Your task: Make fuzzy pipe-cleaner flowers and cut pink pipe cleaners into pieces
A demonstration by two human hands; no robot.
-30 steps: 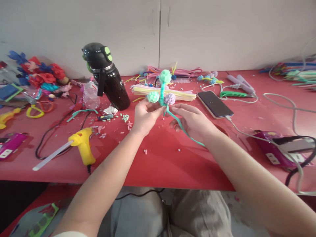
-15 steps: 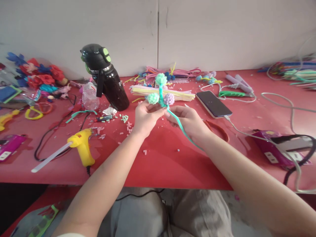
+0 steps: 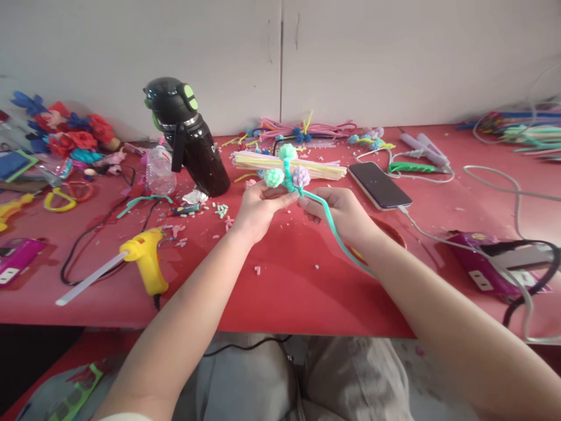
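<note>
Pipe-cleaner flower stem [image 3: 287, 172], teal, with 3 pompom heads: held above the red surface [image 3: 289, 280], near its middle. Left hand [image 3: 258, 207] pinches it just below the heads; right hand [image 3: 344, 213] is closed around the trailing stem. Nearby: black bottle [image 3: 188, 137], phone [image 3: 379, 184], yellow glue gun [image 3: 144, 257].

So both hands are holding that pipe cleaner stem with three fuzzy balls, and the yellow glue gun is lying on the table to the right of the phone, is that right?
Not quite. The head view shows the yellow glue gun lying on the red table far to the left of the phone, not to its right. The rest holds: the left hand and right hand both hold the pipe cleaner stem with three fuzzy balls.
</note>
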